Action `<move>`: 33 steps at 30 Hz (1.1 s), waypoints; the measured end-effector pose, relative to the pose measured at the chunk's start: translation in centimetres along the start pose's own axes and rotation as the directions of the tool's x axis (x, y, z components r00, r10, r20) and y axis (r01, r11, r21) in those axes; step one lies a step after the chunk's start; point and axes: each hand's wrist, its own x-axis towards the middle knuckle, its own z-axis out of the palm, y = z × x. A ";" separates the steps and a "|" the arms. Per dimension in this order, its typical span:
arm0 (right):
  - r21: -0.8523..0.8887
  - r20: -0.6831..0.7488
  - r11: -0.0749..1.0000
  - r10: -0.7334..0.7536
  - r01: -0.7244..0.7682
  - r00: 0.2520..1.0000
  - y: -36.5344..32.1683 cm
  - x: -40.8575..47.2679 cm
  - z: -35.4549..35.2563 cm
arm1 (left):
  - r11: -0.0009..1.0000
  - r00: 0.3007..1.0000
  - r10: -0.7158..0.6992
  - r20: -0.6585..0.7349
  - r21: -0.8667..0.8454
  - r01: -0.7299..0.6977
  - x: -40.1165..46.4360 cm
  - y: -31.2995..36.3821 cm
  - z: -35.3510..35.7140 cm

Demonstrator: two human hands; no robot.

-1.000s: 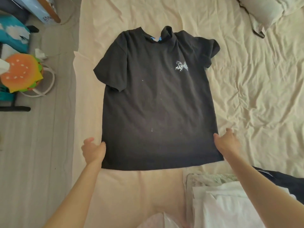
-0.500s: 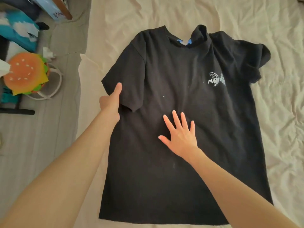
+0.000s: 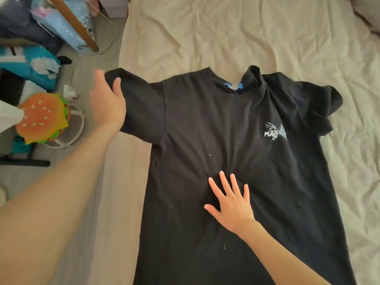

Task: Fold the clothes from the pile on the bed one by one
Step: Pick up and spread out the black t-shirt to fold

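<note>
Black t-shirt (image 3: 236, 161) flat on bed (image 3: 226, 38)

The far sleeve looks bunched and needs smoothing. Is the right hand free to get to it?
Probably yes. The right hand only lies flat on the black T-shirt, gripping nothing, and nothing lies between it and the crumpled right sleeve.

Left hand (image 3: 107, 103), arm extended forward, fingers curled in a grip, thumb uppermost; right hand (image 3: 232, 204), forearm rising from lower right, palm down, fingers straight and spread, pressing flat.
</note>
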 end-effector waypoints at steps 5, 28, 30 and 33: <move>0.102 0.003 0.994 -0.040 0.040 0.999 0.4 -0.1 -1.0 | 0.900 0.809 0.435 0.396 -0.155 -0.408 -5.6 5.9 2.1; 0.324 -0.379 0.939 0.017 0.115 0.925 -6.2 17.4 -19.5 | 0.968 0.886 0.073 0.458 -0.248 0.049 -11.6 -5.4 4.3; 0.311 -0.392 0.947 0.046 0.086 0.919 -7.1 18.4 -19.3 | 0.911 0.879 -0.097 0.467 -0.314 0.267 -11.2 -5.9 4.1; 0.302 -0.388 0.952 0.070 0.055 0.919 -8.0 19.7 -18.9 | 0.866 0.835 -0.161 0.527 -0.330 0.375 -10.8 -6.3 4.1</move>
